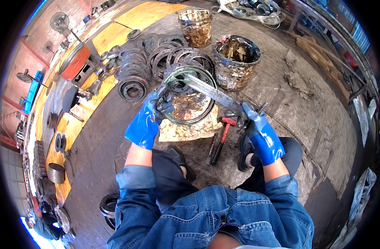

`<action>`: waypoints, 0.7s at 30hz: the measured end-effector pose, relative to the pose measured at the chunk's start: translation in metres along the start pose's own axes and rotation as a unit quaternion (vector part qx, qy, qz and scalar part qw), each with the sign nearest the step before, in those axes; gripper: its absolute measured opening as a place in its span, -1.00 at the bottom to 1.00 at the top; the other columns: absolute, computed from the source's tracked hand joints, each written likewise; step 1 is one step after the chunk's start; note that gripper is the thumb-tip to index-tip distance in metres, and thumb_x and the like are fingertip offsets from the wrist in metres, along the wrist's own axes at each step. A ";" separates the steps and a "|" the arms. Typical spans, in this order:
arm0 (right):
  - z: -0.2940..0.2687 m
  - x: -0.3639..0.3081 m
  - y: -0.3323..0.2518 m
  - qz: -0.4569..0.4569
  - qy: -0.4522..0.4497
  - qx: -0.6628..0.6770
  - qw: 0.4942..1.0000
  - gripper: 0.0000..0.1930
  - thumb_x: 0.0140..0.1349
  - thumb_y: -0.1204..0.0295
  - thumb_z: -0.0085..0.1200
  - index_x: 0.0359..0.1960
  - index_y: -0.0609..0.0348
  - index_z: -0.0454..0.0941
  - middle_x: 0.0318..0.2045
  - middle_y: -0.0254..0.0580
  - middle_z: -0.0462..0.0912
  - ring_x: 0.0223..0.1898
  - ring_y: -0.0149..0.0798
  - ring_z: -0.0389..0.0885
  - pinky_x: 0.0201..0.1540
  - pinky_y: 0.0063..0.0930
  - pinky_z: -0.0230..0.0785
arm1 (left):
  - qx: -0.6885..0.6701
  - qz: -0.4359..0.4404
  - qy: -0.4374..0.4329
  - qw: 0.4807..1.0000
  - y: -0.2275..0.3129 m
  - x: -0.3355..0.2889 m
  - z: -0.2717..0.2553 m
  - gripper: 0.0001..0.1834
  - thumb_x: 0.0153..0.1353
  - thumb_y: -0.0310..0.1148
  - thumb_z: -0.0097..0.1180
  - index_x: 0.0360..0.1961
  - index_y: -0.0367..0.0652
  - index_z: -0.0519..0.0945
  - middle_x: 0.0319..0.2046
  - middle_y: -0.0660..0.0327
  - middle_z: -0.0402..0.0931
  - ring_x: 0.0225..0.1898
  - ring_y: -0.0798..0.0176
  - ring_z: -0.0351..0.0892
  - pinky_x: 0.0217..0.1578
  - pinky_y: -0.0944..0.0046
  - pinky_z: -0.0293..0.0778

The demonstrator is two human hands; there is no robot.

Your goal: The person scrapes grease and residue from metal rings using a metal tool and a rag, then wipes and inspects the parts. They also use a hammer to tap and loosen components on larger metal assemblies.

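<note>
My left hand, in a blue rubber glove, is closed round the left side of a large greased metal ring, held up off the floor. My right hand, gloved the same, grips the near end of a long flat metal bar. The bar's far end reaches across the ring's right rim into its opening; whether it touches the rim I cannot tell. Beneath the ring lies a stained cardboard sheet. A red-headed hammer rests on the floor between my shoes, next to a thin dark rod.
Several dark metal rings lie piled beyond my left hand. Two grimy buckets stand ahead, a nearer one and a farther one. More rings sit by my left side. A person is at the far lower left.
</note>
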State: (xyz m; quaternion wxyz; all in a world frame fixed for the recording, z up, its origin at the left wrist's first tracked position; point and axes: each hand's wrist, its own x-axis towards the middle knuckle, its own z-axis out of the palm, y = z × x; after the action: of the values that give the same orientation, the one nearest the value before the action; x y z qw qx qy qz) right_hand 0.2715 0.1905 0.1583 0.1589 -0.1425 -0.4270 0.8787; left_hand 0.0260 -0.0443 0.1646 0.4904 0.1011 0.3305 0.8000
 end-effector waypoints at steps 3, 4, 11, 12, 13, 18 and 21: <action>-0.010 0.005 0.002 0.030 0.064 -0.034 0.997 -0.59 0.33 0.28 0.02 0.00 0.44 0.48 -0.14 0.10 0.63 -0.18 -0.07 0.66 -0.14 -0.27 0.54 | 0.065 0.022 0.056 0.996 0.000 0.000 0.005 -0.81 0.22 -0.27 0.02 -0.24 -0.14 0.47 -0.63 0.20 0.40 -0.85 0.51 0.08 -0.76 0.44 0.02; -0.013 0.009 0.002 0.025 0.077 -0.043 0.996 -0.59 0.33 0.27 0.01 0.01 0.43 0.47 -0.17 0.11 0.64 -0.21 -0.07 0.66 -0.17 -0.27 0.55 | 0.070 0.017 0.010 0.997 -0.001 0.003 0.003 -0.79 0.07 -0.32 0.08 -0.27 -0.16 0.47 -0.62 0.17 0.41 -0.85 0.50 0.07 -0.78 0.44 0.02; -0.001 0.019 -0.010 0.072 0.069 -0.044 0.994 -0.65 0.34 0.30 0.00 -0.07 0.43 0.49 -0.24 0.14 0.63 -0.25 -0.08 0.66 -0.28 -0.20 0.60 | 0.286 0.021 0.159 0.945 -0.017 0.011 0.003 -0.61 0.02 -0.47 0.00 -0.06 -0.27 0.53 -0.49 0.01 0.57 -0.82 0.40 0.25 -0.81 0.44 0.13; 0.002 0.023 -0.012 0.072 0.039 -0.059 0.995 -0.65 0.34 0.31 0.01 -0.05 0.42 0.49 -0.23 0.11 0.64 -0.25 -0.08 0.66 -0.29 -0.19 0.62 | 0.289 0.005 0.180 0.940 -0.020 0.011 0.010 -0.63 0.07 -0.51 -0.02 -0.05 -0.30 0.54 -0.50 0.01 0.59 -0.80 0.41 0.28 -0.81 0.44 0.13; 0.005 0.021 -0.017 0.070 0.031 -0.099 0.992 -0.65 0.34 0.30 0.01 -0.04 0.42 0.49 -0.24 0.09 0.65 -0.25 -0.11 0.66 -0.28 -0.23 0.60 | 0.282 0.007 0.174 0.944 -0.023 0.014 0.008 -0.66 0.08 -0.51 -0.01 -0.07 -0.30 0.56 -0.50 0.02 0.59 -0.80 0.41 0.28 -0.81 0.44 0.12; 0.026 0.018 -0.049 0.062 0.004 -0.401 0.914 -0.62 0.32 0.15 0.04 -0.06 0.21 0.59 -0.29 -0.21 0.70 -0.38 -0.43 0.56 -0.38 -0.52 0.41 | 0.571 0.122 0.083 0.807 -0.029 0.026 -0.006 -0.81 0.17 -0.42 0.07 -0.22 -0.22 0.63 -0.56 0.16 0.59 -0.71 0.43 0.33 -0.70 0.42 0.15; 0.034 0.026 -0.056 0.063 -0.031 -0.558 0.827 -0.62 0.31 0.10 0.04 -0.05 0.12 0.62 -0.32 -0.28 0.70 -0.41 -0.48 0.53 -0.39 -0.53 0.39 | 0.703 0.133 0.091 0.693 -0.025 0.021 -0.019 -0.81 0.18 -0.39 0.08 -0.22 -0.22 0.63 -0.56 0.17 0.58 -0.67 0.41 0.36 -0.66 0.39 0.19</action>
State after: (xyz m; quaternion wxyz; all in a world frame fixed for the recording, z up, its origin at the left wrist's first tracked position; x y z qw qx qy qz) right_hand 0.2435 0.2100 0.2195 -0.0169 -0.2058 -0.8397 0.5023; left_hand 0.0242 -0.0272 0.1307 0.1323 0.3862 0.8223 0.3964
